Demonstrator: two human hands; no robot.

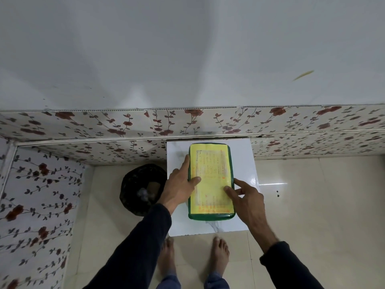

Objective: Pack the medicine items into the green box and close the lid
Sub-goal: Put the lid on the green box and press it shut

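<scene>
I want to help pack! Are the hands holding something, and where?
Both hands are on the green box: the left hand against its left side, the right hand at its right edge, fingers on the yellow lid.

Person's wearing dark long sleeves (133, 245) on both arms, blue jeans (216, 281) (just the hems showing), going barefoot (218, 255).

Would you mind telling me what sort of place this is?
Probably a room in a home: glossy cream floor tiles, floral-patterned wall panels, a black bag-lined bin, and a small white marble-look table holding the green box.
</scene>
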